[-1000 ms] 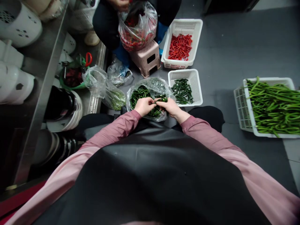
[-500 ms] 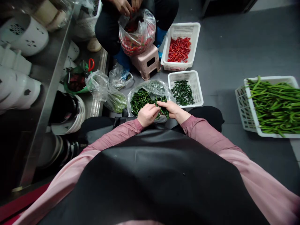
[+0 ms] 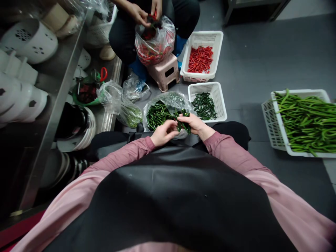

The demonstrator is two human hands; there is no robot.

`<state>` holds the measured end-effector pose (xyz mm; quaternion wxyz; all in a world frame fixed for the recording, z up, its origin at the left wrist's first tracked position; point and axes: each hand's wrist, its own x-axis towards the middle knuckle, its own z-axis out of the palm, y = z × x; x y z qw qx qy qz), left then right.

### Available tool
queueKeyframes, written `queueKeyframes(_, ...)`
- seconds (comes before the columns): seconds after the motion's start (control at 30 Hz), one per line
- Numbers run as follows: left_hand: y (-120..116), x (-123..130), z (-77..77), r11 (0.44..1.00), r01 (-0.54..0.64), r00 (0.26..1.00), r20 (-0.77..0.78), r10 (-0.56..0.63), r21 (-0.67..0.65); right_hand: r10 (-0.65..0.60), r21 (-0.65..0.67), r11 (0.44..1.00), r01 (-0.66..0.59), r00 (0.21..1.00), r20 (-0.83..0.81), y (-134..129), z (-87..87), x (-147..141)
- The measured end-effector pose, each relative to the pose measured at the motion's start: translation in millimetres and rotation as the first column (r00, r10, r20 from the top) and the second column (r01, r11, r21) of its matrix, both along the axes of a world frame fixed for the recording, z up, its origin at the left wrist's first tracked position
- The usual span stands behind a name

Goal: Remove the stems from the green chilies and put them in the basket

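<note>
My right hand is closed round several dark green chillies above the right side of an open plastic bag. Beside them, my left hand has its thumb and fingers apart, with nothing visible between them. Green chillies fill the bag in front of my lap. Just beyond my right hand is a small white basket, holding dark green chillies.
Another person's hands work over a bag of red chillies on a pink stool. A white basket holds red chillies. Long green peppers fill a basket at right. Metal shelving stands left.
My left hand has opened and drawn slightly down and left from the chillies in my right hand. The other person's hands have come further into view, apart from each other.
</note>
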<state>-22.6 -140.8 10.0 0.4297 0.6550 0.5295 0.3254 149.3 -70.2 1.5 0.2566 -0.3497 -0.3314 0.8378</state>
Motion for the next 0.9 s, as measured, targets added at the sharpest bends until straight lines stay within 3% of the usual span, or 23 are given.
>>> queueKeyframes(0.07, 5.9, -1.8, 2.1, 0.969, -0.173, 0.971, 0.132, 0.197, -0.174, 0.033, 0.047, 0.998, -0.034, 0.999, 0.022, 0.1, 1.1, 0.7)
queueKeyframes(0.13, 14.8, -3.3, 5.4, 0.938, -0.225, 0.938, 0.201, 0.282, -0.265, 0.075, 0.074, 0.994, -0.078, 0.996, 0.042, -0.1, 2.1, 1.7)
queueKeyframes(0.23, 27.5, -4.7, 12.1, 0.934, -0.133, 0.941, 0.253, 0.223, -0.331, 0.139, 0.130, 0.981, -0.144, 0.989, 0.049, 0.8, 3.4, 4.8)
queueKeyframes(0.33, 33.8, -6.9, 16.7, 0.880, 0.091, 0.935, 0.344, 0.086, -0.467, 0.200, 0.209, 0.956, -0.208, 0.978, 0.060, 4.4, 3.8, 9.9)
queueKeyframes(0.4, 35.7, -9.3, 16.7, 0.859, 0.154, 0.937, 0.348, 0.030, -0.488, 0.214, 0.241, 0.943, -0.231, 0.972, 0.095, 7.1, 3.3, 12.8)
queueKeyframes(0.53, 41.9, -13.8, 12.4, 0.928, 0.139, 0.989, 0.099, -0.111, -0.345, 0.200, 0.319, 0.900, -0.297, 0.932, 0.304, 10.2, 3.0, 14.7)
queueKeyframes(0.67, 50.2, -10.9, 11.2, 0.953, 0.226, 0.949, -0.173, -0.262, -0.203, 0.188, 0.389, 0.847, -0.363, 0.888, 0.421, 10.1, 4.3, 12.7)
queueKeyframes(0.77, 51.1, -3.6, 10.5, 0.952, 0.261, 0.877, -0.374, -0.303, -0.161, 0.188, 0.363, 0.866, -0.345, 0.896, 0.402, 6.2, 2.8, 9.3)
queueKeyframes(0.9, 50.5, 3.7, -0.8, 0.988, 0.156, 0.664, -0.741, -0.097, 0.010, 0.181, 0.250, 0.916, -0.314, 0.879, 0.441, -1.0, 3.0, 8.3)
